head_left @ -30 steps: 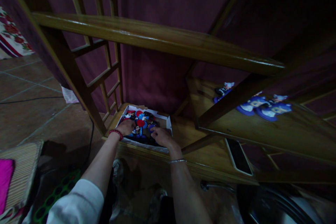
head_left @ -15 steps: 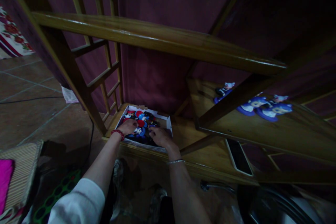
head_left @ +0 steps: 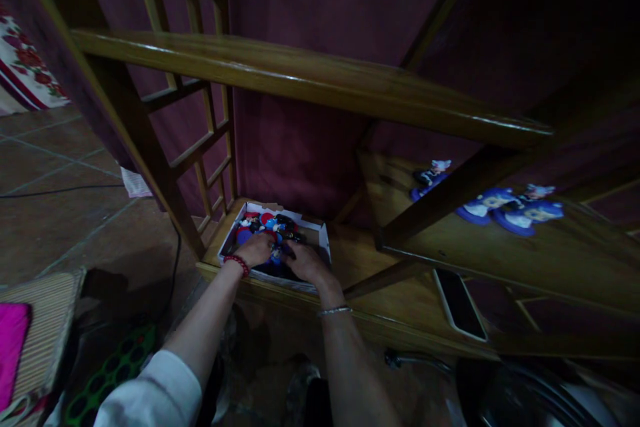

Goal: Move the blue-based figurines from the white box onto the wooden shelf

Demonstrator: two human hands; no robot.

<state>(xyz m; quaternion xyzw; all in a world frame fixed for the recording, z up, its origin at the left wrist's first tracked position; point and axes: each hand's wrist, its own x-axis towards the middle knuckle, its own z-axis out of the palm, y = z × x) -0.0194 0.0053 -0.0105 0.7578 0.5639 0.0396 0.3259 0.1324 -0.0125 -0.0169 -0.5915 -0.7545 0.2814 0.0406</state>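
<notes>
Crowded box, little room between our fingers

We have both hands inside the shallow white box (head_left: 325,245), which sits on the wooden ledge (head_left: 353,250). A small blue figure (head_left: 277,254) lies between the fingertips of our left hand (head_left: 254,250) and right hand (head_left: 305,263). Both hands have bent fingers close to it, but in this dim light we cannot tell whether either grasps it or merely touches it.

Other pieces crowd around: a purple disc (head_left: 244,236) beside our left hand, and a red disc (head_left: 267,218) and a dark piece (head_left: 287,221) further back. If we lifted carelessly, a neighbour could catch and tip, because the pieces lie so close together. Our own hands hide part of the figure, so a fingertip might land on a thin part and bend it. Leaning on the low wall could shift the box, since it sits near the ledge's front edge
</notes>
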